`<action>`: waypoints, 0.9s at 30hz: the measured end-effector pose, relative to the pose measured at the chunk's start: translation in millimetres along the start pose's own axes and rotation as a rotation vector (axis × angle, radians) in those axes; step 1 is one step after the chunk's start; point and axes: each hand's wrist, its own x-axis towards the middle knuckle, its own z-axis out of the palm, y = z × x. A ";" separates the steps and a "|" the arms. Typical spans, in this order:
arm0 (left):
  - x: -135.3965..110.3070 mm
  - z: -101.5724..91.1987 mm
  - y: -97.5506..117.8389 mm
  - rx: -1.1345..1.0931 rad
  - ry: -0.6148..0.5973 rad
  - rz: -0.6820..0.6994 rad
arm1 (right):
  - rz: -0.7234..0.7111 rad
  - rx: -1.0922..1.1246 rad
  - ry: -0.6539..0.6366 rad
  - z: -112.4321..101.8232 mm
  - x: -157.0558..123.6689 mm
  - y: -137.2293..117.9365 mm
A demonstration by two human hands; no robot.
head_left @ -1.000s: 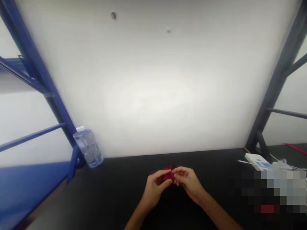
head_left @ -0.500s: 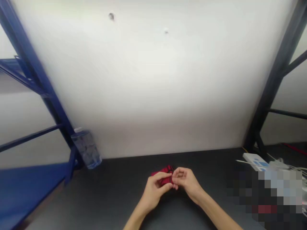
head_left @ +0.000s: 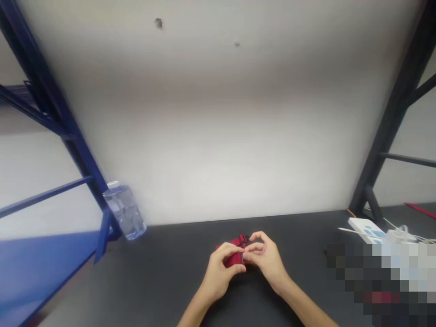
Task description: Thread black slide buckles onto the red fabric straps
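Observation:
A small red object with black parts point(head_left: 235, 250) is held just above the dark table point(head_left: 170, 272), near its middle. My left hand point(head_left: 220, 269) curls around its left side, fingers wrapped over the top. My right hand point(head_left: 265, 258) pinches its right end with thumb and fingertips. The two hands touch each other over the object. Most of the object is hidden by the fingers, so I cannot make out what it is.
A clear plastic water bottle point(head_left: 124, 215) with a white cap stands at the back left beside a blue metal frame point(head_left: 51, 113). A white box with blue marks point(head_left: 367, 227) and cables lie at the right. A dark frame post point(head_left: 391, 131) rises at the right. A white wall stands behind.
Both hands stay on the red object in nearly the same spot. My right fingers have shifted slightly over its right end, and the left fingers have closed more over the top.

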 end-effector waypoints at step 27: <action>-7.5 3.8 26.3 0.429 0.180 0.215 | -0.064 -0.045 -0.185 3.0 1.2 -21.0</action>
